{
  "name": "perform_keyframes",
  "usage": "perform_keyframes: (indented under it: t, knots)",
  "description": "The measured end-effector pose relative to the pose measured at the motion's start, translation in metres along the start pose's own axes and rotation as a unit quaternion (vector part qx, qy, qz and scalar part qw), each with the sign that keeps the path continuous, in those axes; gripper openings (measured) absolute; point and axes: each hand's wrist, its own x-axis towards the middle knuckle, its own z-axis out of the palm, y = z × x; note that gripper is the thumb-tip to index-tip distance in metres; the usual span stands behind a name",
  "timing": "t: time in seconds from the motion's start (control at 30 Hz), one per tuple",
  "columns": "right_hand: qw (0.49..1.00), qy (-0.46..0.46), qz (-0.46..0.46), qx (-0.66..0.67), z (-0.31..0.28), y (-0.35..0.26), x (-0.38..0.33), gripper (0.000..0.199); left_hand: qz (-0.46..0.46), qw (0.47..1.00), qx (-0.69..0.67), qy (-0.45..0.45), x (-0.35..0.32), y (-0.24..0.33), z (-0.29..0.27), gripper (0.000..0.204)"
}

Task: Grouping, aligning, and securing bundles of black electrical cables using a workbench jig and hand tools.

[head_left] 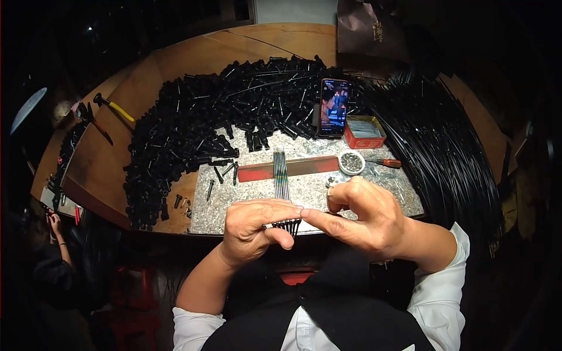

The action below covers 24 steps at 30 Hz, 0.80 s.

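Black vest [351, 310] over white shirt [300, 330], nearest. Row of slim dark rods [281, 178] lies across a red bar [313, 167] on the bench's speckled slab [219, 205]. Left hand [252, 228] covers their near ends, thumb spread from fingers; grip undeterminable. Right hand [369, 216]: index fingertip meeting left fingertips, others curled, contents not discernible.

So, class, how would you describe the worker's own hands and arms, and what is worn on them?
The left hand and right hand are ungloved, the forearms bare. White sleeves end near the elbows; no watch or bracelet shows.
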Motion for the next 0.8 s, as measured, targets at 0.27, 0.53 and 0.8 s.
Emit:
perform_keyframes:
  t: [0.27, 0.53, 0.8]
  knots:
    - [0.996, -0.017, 0.031, 0.083, 0.004, 0.003, 0.001, 0.042, 0.019, 0.999, 0.020, -0.022, 0.000, -0.006, 0.000, 0.046]
    - [0.963, -0.038, 0.102, 0.246, 0.013, -0.003, 0.014, 0.038, 0.026, 0.991, 0.095, -0.089, -0.007, -0.016, 0.013, 0.040]
    - [0.974, -0.040, 0.095, 0.203, 0.018, 0.009, 0.016, 0.014, -0.157, 0.884, 0.300, -0.322, -0.067, -0.056, 0.016, 0.072]
